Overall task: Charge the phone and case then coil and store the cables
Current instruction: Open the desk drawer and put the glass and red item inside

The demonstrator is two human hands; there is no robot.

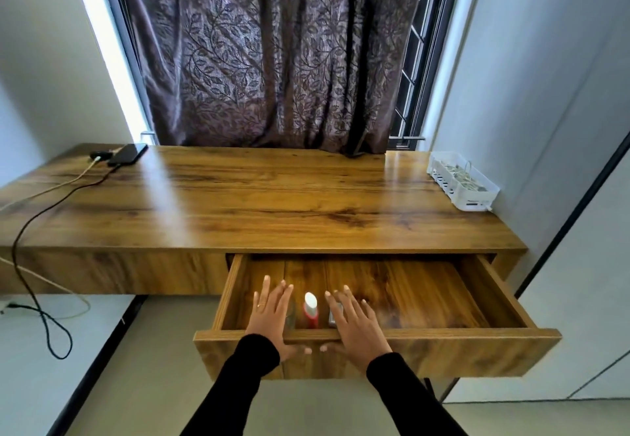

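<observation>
My left hand and right hand lie flat and released on the drawer front; I'd push evenly, fingers clear of the red item between them.

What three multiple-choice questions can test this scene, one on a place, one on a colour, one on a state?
1. Where does the phone lie?
A. far left corner of the desk
B. in the drawer
C. on the floor

2. What colour is the basket?
A. red
B. white
C. black

3. How is the drawer?
A. shut
B. removed
C. pulled open

Key: 1 A, it rests by the wall with cables attached. 2 B, its plastic walls are white. 3 C, its inside shows, and the left hand and right hand reach over its front.
</observation>
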